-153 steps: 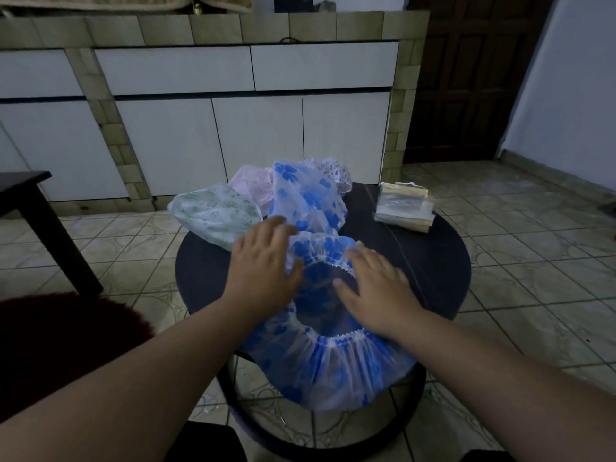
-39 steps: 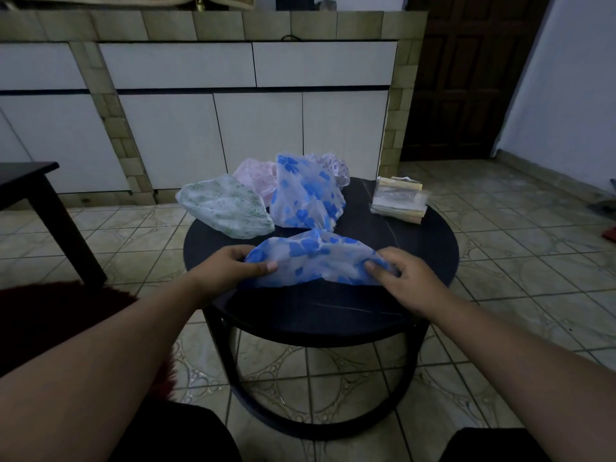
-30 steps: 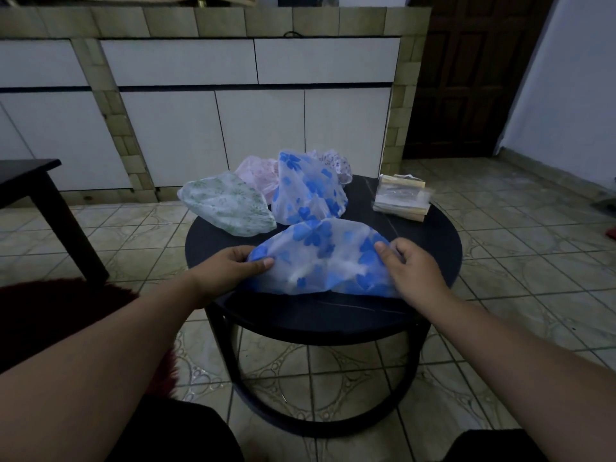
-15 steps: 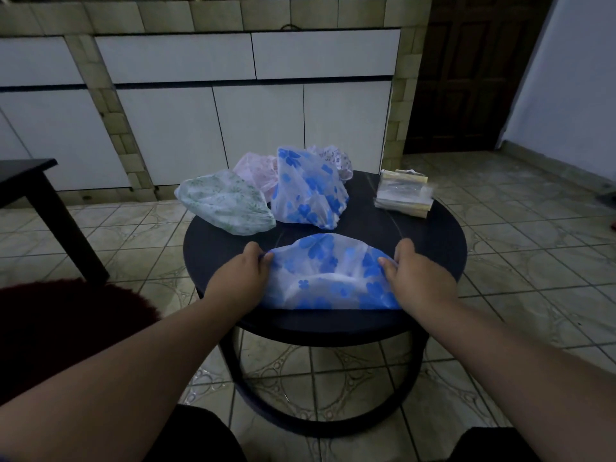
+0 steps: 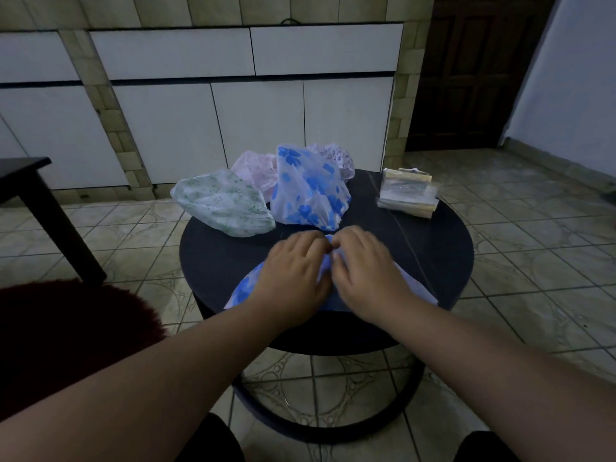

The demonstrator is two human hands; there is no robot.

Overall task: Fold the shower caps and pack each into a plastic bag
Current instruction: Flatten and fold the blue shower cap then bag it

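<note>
A blue-flowered shower cap (image 5: 243, 290) lies folded at the near edge of the round dark table (image 5: 433, 261). My left hand (image 5: 293, 275) and my right hand (image 5: 363, 271) sit side by side on top of it, fingers curled, pinching its plastic together at the middle. Most of the cap is hidden under the hands. Behind them are a second blue-flowered cap (image 5: 308, 191), a green-patterned cap (image 5: 221, 203), a pink cap (image 5: 255, 170) and a white patterned cap (image 5: 336, 158). A stack of clear plastic bags (image 5: 408, 191) lies at the table's far right.
White cabinet doors in a tiled counter (image 5: 253, 118) stand behind the table. A dark table leg (image 5: 50, 215) is at the left, a dark red fuzzy seat (image 5: 66, 335) at the near left. A dark wooden door (image 5: 473, 71) is at the back right.
Both hands have come in from the cap's two ends to meet at its middle, bringing the ends together. Earlier the cap was folded in half from an open round shape.
</note>
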